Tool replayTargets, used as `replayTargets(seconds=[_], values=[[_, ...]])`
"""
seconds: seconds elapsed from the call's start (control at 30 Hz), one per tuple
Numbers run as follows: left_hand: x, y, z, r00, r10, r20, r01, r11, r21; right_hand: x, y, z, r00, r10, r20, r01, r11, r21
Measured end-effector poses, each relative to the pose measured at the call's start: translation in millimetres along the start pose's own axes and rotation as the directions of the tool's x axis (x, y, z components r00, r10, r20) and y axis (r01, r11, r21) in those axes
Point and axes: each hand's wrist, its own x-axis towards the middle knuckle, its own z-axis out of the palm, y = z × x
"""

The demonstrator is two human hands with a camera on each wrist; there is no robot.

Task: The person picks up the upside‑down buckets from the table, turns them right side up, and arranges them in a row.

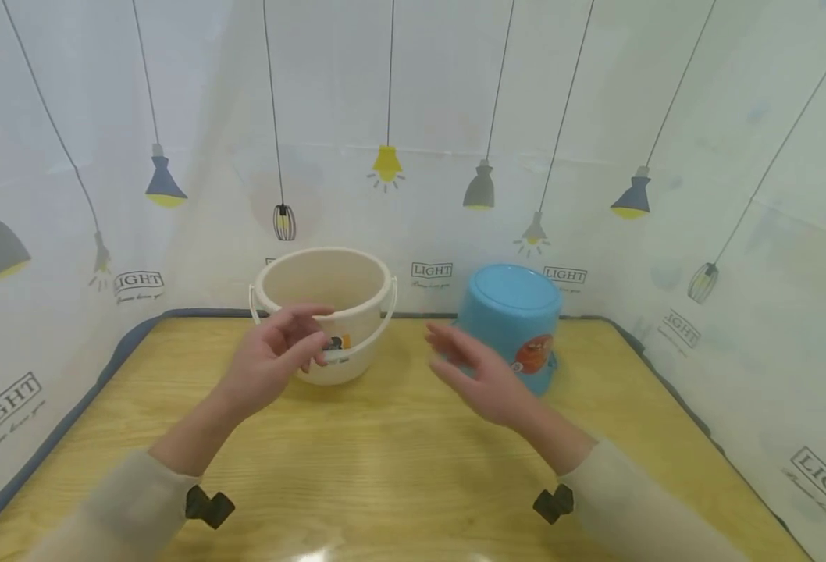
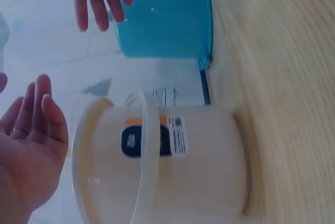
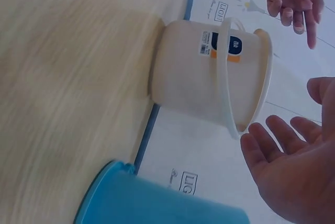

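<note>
The upright cream bucket stands on the desk with the empty, relaxed left grip nearest before it and, to its right, the upturned blue bucket behind the empty, loose right grip.

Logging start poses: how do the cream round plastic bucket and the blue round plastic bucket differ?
Pose: the cream round plastic bucket stands upright, mouth up; the blue round plastic bucket is upside down, base up.
Markings: the cream bucket has a dark, orange and white label; the blue bucket has a mostly red sticker.
Shared: both taper towards the base and stand on the wooden table.
</note>
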Motion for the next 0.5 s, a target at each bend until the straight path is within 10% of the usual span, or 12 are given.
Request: replayTargets(seconds=[0.5], values=[[10.1, -12.0, 72.0, 0.935, -0.097, 0.342, 0.055, 0.99, 0.131, -63.9, 48, -45, 0.979, 0.088, 0.185, -0.063, 0.988, -0.141]])
